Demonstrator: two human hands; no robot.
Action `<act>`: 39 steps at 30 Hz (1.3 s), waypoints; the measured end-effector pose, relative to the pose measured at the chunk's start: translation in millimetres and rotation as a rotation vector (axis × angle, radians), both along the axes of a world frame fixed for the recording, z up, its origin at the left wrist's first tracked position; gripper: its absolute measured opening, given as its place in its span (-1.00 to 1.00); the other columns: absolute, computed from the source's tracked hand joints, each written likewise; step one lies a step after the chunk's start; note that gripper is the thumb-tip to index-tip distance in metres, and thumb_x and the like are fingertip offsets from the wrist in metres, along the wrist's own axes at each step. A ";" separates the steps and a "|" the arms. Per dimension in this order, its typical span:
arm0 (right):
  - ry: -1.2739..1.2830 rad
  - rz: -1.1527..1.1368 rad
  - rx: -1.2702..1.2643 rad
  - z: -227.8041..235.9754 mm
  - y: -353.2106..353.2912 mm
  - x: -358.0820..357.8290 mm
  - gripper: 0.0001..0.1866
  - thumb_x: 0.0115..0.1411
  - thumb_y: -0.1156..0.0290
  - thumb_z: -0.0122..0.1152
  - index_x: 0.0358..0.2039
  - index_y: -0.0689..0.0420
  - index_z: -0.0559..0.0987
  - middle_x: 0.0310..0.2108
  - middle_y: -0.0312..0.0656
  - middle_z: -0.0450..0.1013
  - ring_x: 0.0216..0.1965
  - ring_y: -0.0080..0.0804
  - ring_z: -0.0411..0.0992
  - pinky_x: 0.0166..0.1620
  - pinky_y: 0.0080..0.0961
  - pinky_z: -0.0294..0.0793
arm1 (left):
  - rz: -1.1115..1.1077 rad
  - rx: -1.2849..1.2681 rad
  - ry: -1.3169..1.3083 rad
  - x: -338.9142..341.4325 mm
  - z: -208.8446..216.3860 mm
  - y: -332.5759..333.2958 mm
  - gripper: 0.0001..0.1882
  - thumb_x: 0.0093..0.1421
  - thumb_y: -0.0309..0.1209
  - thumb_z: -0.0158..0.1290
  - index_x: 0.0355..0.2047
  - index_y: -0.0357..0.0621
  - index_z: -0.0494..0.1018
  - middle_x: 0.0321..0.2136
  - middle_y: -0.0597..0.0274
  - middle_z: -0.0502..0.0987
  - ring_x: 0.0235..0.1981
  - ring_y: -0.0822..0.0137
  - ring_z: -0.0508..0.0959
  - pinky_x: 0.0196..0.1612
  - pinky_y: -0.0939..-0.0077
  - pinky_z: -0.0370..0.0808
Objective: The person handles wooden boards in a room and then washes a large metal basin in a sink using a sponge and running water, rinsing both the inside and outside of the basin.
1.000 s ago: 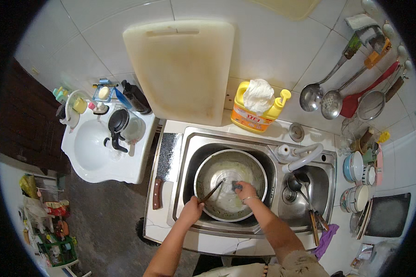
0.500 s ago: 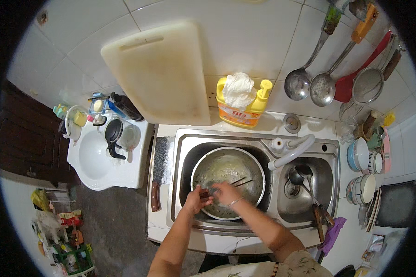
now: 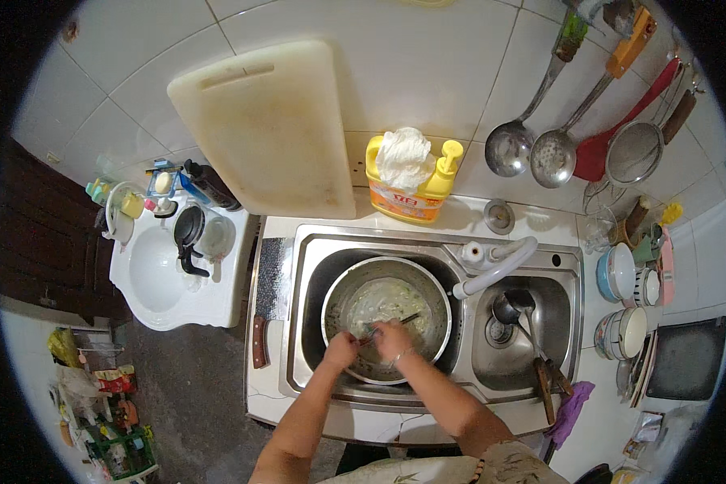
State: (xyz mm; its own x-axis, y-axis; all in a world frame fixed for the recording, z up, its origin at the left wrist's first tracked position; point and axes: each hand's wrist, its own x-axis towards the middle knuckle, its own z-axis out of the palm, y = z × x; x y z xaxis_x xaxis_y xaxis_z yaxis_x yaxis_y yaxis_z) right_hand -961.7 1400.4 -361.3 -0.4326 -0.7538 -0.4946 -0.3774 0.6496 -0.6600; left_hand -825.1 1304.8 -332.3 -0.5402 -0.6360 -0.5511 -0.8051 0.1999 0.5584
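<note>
A round metal basin (image 3: pixel 343 292) of cloudy water stands in the larger left bowl of the steel sink (image 3: pixel 297 355). Over its near half, my left hand (image 3: pixel 341 352) is closed around one end of dark chopsticks (image 3: pixel 410 318). My right hand (image 3: pixel 394 342) is closed around their middle, close beside the left. Their far tips stick out past my right fingers, above the water. A small greyish bit shows at my right fingertips; its kind is unclear.
A white faucet (image 3: pixel 496 270) arches between the bowls. Ladles (image 3: pixel 515 310) lie in the right bowl, handles over the near edge. A brown-handled knife (image 3: pixel 260 343) lies left of the sink. Behind stand a yellow detergent jug (image 3: pixel 407 206) and a cutting board (image 3: pixel 266 129).
Both hands have come closer together and lower over the basin. The water looks more stirred and foamy. The chopstick tips have shifted slightly, and the whole view has moved a little.
</note>
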 end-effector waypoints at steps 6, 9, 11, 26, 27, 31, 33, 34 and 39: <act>0.142 -0.031 -0.002 5.5 -7.3 -46.8 -0.74 -0.09 0.52 0.05 -0.31 0.22 0.51 -0.28 0.06 0.42 -0.23 -0.09 0.39 -0.15 -0.29 0.38 | -0.018 -0.046 -0.120 23.9 8.8 -13.1 -0.72 0.03 -0.29 -0.05 -0.50 -0.31 0.44 -0.46 -0.18 0.46 -0.37 -0.10 0.46 -0.29 0.14 0.38; 0.047 0.099 -0.183 32.0 -7.5 18.2 -0.67 -0.03 0.44 0.05 -0.18 0.04 0.47 -0.34 0.01 0.34 -0.29 -0.03 0.35 -0.20 -0.31 0.36 | -0.109 -0.069 -0.193 7.0 16.3 -3.6 -0.69 0.07 -0.25 -0.10 -0.46 -0.27 0.46 -0.41 -0.13 0.46 -0.33 -0.10 0.45 -0.25 0.14 0.39; 0.045 0.061 -0.240 13.5 -4.6 31.4 -0.69 -0.02 0.41 0.07 -0.19 0.05 0.48 -0.36 -0.03 0.33 -0.25 -0.06 0.32 -0.17 -0.30 0.34 | -0.119 -0.069 -0.264 7.0 7.0 -1.6 -0.69 0.10 -0.26 -0.15 -0.44 -0.26 0.47 -0.39 -0.15 0.46 -0.31 -0.09 0.45 -0.25 0.13 0.38; 0.165 0.218 0.362 -4.9 19.6 -33.6 -0.66 0.03 0.42 0.03 -0.13 0.15 0.42 -0.17 0.02 0.35 -0.14 -0.09 0.34 -0.09 -0.25 0.35 | -0.440 0.094 -0.373 2.7 33.1 12.6 -0.69 0.05 -0.26 -0.11 -0.38 -0.27 0.47 -0.32 -0.13 0.47 -0.24 -0.02 0.46 -0.21 0.21 0.39; 0.096 0.134 0.290 1.4 18.1 -37.9 -0.66 0.04 0.41 0.04 -0.13 0.16 0.42 -0.19 0.00 0.38 -0.16 -0.12 0.37 -0.10 -0.27 0.36 | -0.375 0.068 -0.365 25.2 34.3 9.3 -0.70 0.06 -0.27 -0.12 -0.39 -0.26 0.47 -0.33 -0.13 0.47 -0.24 -0.02 0.46 -0.22 0.21 0.40; 0.023 -0.001 -0.055 15.7 14.7 -27.1 -0.65 -0.02 0.40 0.08 -0.17 0.17 0.44 -0.22 -0.02 0.41 -0.19 -0.12 0.38 -0.12 -0.31 0.36 | -0.038 -0.034 -0.212 77.5 110.7 -13.0 -0.60 0.16 -0.15 -0.22 -0.40 -0.23 0.45 -0.44 -0.12 0.48 -0.33 -0.09 0.45 -0.27 0.15 0.38; 0.012 0.090 -0.201 46.3 6.0 4.2 -0.65 -0.04 0.39 0.11 -0.18 0.11 0.46 -0.23 -0.04 0.40 -0.22 -0.12 0.38 -0.15 -0.33 0.37 | 0.062 -0.101 -0.146 99.0 118.6 -19.3 -0.55 0.16 -0.08 -0.21 -0.43 -0.27 0.44 -0.48 -0.14 0.47 -0.38 -0.10 0.46 -0.32 0.16 0.37; -0.008 0.134 -0.262 63.3 -4.8 29.6 -0.65 -0.06 0.37 0.13 -0.18 0.06 0.47 -0.24 -0.06 0.39 -0.24 -0.13 0.39 -0.18 -0.36 0.39 | 0.121 -0.121 -0.089 103.3 123.9 -19.6 -0.55 0.15 -0.08 -0.18 -0.44 -0.29 0.43 -0.50 -0.14 0.47 -0.40 -0.09 0.46 -0.35 0.17 0.37; 0.204 0.271 -0.185 47.3 -73.5 97.2 -0.72 0.05 0.31 -0.05 -0.19 -0.09 0.48 -0.21 -0.03 0.30 -0.26 -0.04 0.36 -0.20 -0.23 0.37 | 0.380 -0.244 0.150 101.9 108.3 -5.1 -0.66 0.09 -0.20 -0.03 -0.49 -0.32 0.38 -0.60 -0.09 0.45 -0.52 -0.04 0.46 -0.44 0.22 0.37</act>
